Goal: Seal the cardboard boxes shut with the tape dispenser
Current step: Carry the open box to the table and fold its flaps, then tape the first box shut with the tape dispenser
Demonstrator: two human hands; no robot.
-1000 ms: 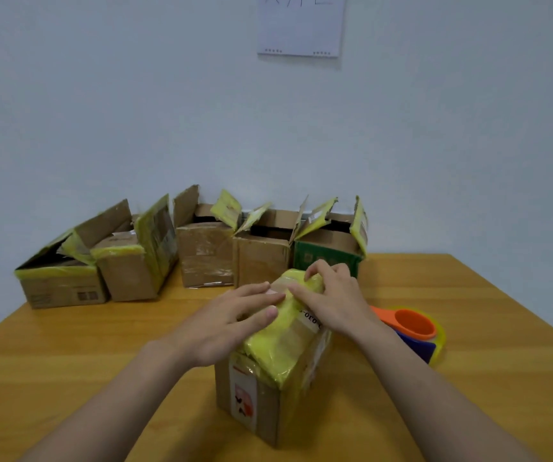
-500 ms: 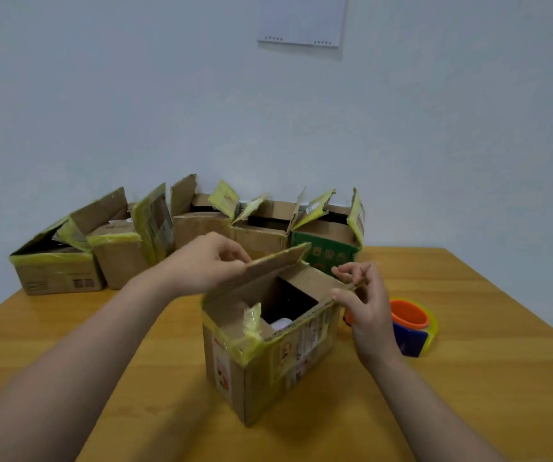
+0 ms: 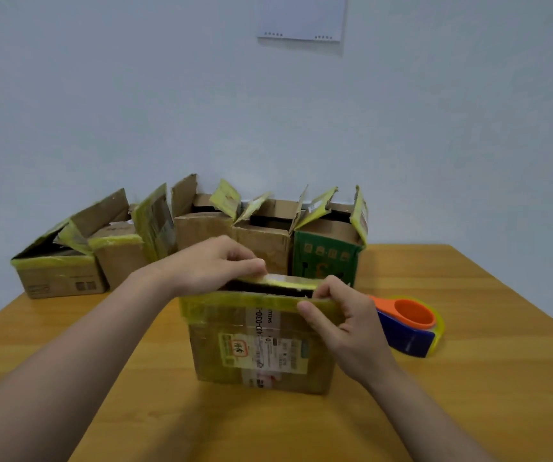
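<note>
While its top gapes, box: between right grip and left grip, being folded shut.
right grip: curled round the near flap.
tape dispenser: idle just right of it; wanted next, I judge.
left grip: pinching the far flap.
open boxes: behind, unsealed.

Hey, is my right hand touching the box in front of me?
Touching. The head view shows the right hand pinching the near flap of the box: thumb on the flap's outer face, fingers curled over its top edge.
</note>
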